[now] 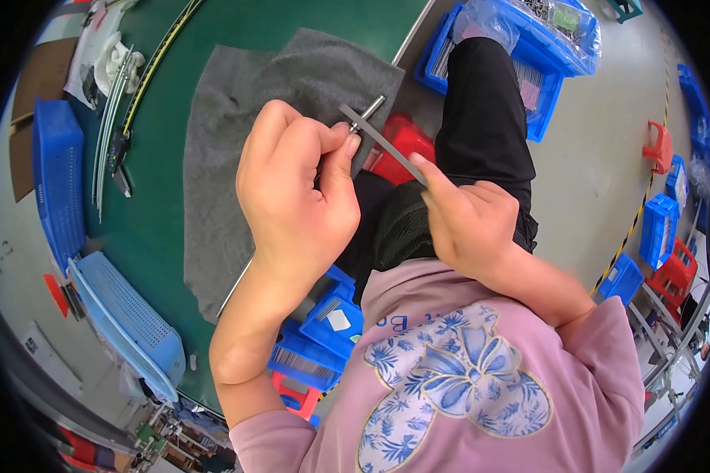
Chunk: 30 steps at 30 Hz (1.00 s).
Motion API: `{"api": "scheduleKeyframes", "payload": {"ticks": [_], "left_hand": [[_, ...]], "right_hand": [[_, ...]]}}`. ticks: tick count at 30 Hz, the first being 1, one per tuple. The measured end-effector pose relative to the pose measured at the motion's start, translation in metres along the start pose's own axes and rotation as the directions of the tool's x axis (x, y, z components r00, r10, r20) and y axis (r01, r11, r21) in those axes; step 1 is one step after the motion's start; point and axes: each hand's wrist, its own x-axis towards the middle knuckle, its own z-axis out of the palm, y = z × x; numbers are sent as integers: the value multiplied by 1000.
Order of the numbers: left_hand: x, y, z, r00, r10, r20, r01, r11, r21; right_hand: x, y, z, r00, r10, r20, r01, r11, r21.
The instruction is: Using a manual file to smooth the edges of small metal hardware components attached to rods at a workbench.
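My left hand (296, 185) is closed over the grey cloth, thumb and fingertips pinching a thin, shiny metal rod (373, 107). The rod's tip sticks out past the fingertips, toward the upper right. In my right hand (477, 221) is a flat, narrow grey metal file (386, 146), with a finger laid along it. The file crosses the rod close to my left fingertips; whether they touch I cannot tell for sure. A grey cloth (221, 158) lies under my left hand on the green tabletop (162, 229).
Blue baskets (59, 173) line the table's left side, near several thin metal rods (106, 142) and a yellow-black ruler (154, 67). A blue bin (556, 110) with bagged parts stands upper right. Below sit a red stool (410, 146) and blue trays (312, 347).
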Motion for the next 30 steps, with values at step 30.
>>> {"api": "scheduleKeyframes", "payload": {"ticks": [30], "left_hand": [[-6, 10, 0, 996, 85, 18, -86, 987, 134]], "right_hand": [[3, 12, -4, 941, 307, 141, -337, 840, 424]]}}
